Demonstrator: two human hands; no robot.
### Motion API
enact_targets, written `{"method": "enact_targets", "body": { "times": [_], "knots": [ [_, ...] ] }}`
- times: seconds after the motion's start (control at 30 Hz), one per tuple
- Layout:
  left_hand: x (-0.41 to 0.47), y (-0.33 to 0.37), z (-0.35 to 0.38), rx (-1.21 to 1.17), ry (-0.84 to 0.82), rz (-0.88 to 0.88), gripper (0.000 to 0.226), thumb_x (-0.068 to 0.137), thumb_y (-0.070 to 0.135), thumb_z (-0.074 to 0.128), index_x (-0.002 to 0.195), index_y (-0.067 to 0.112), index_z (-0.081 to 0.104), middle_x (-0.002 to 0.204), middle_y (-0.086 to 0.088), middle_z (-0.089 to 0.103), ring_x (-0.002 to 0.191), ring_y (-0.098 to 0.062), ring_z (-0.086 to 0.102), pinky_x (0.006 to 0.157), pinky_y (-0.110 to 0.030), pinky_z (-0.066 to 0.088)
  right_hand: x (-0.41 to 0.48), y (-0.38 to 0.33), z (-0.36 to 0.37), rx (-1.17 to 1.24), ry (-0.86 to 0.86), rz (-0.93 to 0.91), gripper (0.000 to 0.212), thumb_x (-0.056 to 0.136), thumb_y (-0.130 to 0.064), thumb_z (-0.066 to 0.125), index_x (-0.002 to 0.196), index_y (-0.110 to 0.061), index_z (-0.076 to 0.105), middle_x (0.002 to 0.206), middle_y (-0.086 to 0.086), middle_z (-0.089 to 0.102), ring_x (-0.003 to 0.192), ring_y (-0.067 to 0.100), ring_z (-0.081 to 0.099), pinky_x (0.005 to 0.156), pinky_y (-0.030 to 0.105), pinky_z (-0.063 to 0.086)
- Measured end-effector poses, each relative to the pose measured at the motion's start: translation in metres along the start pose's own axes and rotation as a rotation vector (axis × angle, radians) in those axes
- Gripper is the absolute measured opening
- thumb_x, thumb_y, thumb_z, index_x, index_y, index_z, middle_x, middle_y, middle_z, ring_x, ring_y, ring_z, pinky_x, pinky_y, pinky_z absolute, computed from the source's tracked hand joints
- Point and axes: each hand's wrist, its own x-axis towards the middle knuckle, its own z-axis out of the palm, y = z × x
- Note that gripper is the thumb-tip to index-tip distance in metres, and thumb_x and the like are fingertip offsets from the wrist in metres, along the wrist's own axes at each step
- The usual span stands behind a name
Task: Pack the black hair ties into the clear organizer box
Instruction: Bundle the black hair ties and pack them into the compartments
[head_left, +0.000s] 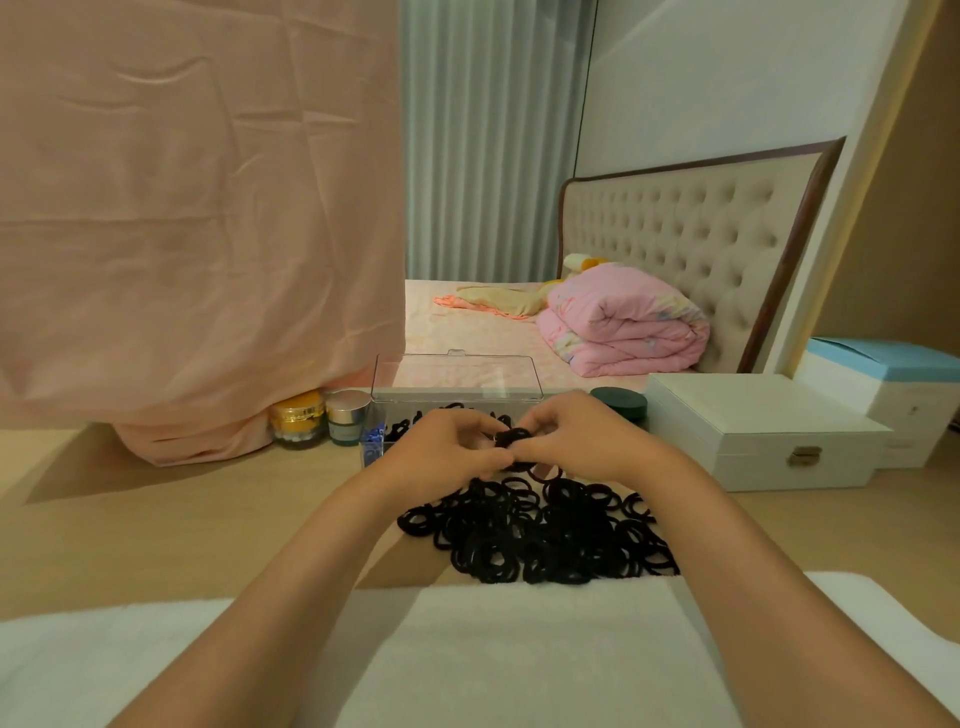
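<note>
Left grip (448, 451), right grip (575, 440) pinch ties (511, 438) by box (467, 396).

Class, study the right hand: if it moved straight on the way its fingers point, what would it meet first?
Probably the left hand. The right hand points across at it, with only the bunch of hair ties both pinch between them; depth is hard to judge.

Pale wooden tabletop (182, 519)
On it: heap of black hair ties (540, 535), clear plastic organizer box (457, 395), gold-lidded jar (298, 418), white latched case (763, 431).
</note>
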Motion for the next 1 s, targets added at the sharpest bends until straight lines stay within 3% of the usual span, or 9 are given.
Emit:
{"method": "enact_targets", "body": {
  "times": [0.13,0.3,0.4,0.5,0.63,0.73,0.87,1.0],
  "knots": [
    [0.002,0.001,-0.008,-0.151,0.060,-0.111,0.005,0.091,0.027,0.070,0.090,0.023,0.073,0.077,0.000,0.071,0.074,-0.010,0.064,0.075,-0.029,0.054,-0.003,-0.002,0.004,0.295,-0.080,0.054,0.013,0.094,-0.024,0.072,0.101,-0.014,0.075,0.087,0.003,0.077,0.074,0.010,0.072,0.059,0.027,0.055],
    [0.000,0.003,-0.013,-0.239,0.034,-0.162,0.011,0.093,0.023,0.064,0.088,0.015,0.069,0.068,-0.001,0.067,0.070,-0.012,0.064,0.071,-0.027,0.053,-0.003,-0.002,0.008,0.583,-0.118,0.107,0.019,0.093,-0.018,0.074,0.108,-0.007,0.074,0.086,0.010,0.074,0.074,0.016,0.067,0.056,0.026,0.055],
    [-0.001,-0.001,-0.015,-0.155,0.032,-0.181,0.011,0.093,0.022,0.065,0.096,0.014,0.072,0.063,0.005,0.061,0.061,-0.007,0.059,0.065,-0.021,0.051,-0.001,-0.003,0.016,0.602,-0.123,0.101,0.024,0.091,-0.014,0.075,0.113,-0.004,0.071,0.085,0.011,0.072,0.072,0.016,0.068,0.055,0.024,0.054],
    [-0.001,-0.004,-0.020,-0.102,0.051,-0.194,0.008,0.096,0.022,0.064,0.094,0.017,0.070,0.070,0.005,0.066,0.065,-0.007,0.061,0.063,-0.021,0.052,-0.002,-0.001,0.015,0.581,-0.162,0.096,0.030,0.088,-0.001,0.075,0.118,-0.005,0.071,0.094,0.009,0.077,0.081,0.017,0.073,0.064,0.024,0.058],
    [-0.001,-0.010,-0.027,-0.073,0.074,-0.215,0.007,0.096,0.018,0.064,0.095,0.015,0.071,0.072,0.004,0.069,0.069,-0.009,0.064,0.069,-0.025,0.056,-0.005,0.000,0.012,0.399,-0.145,0.124,0.038,0.082,0.012,0.075,0.116,-0.005,0.072,0.100,0.013,0.078,0.086,0.021,0.077,0.070,0.026,0.062],
    [-0.003,-0.011,-0.028,-0.036,0.044,-0.221,0.011,0.095,0.019,0.064,0.101,0.017,0.073,0.081,0.000,0.068,0.071,-0.010,0.061,0.062,-0.020,0.051,-0.007,-0.009,0.009,0.296,-0.118,0.106,0.040,0.082,0.010,0.075,0.117,-0.009,0.073,0.096,0.007,0.080,0.088,0.018,0.077,0.073,0.024,0.062],
    [-0.004,-0.012,-0.025,-0.057,0.015,-0.261,0.011,0.094,0.024,0.066,0.097,0.015,0.071,0.082,-0.001,0.067,0.071,-0.010,0.063,0.062,-0.019,0.054,-0.010,-0.026,0.002,0.418,-0.062,0.004,0.036,0.084,0.006,0.075,0.112,-0.017,0.073,0.095,0.002,0.081,0.083,0.008,0.075,0.072,0.020,0.055],
    [-0.006,-0.009,-0.024,-0.262,-0.077,-0.259,0.019,0.092,0.025,0.071,0.105,0.011,0.073,0.080,-0.003,0.073,0.072,-0.010,0.070,0.070,-0.023,0.058,-0.006,-0.033,0.015,0.572,0.049,-0.035,0.030,0.081,0.006,0.078,0.101,-0.016,0.075,0.091,0.003,0.080,0.078,0.007,0.073,0.062,0.019,0.053]
  ]
}}
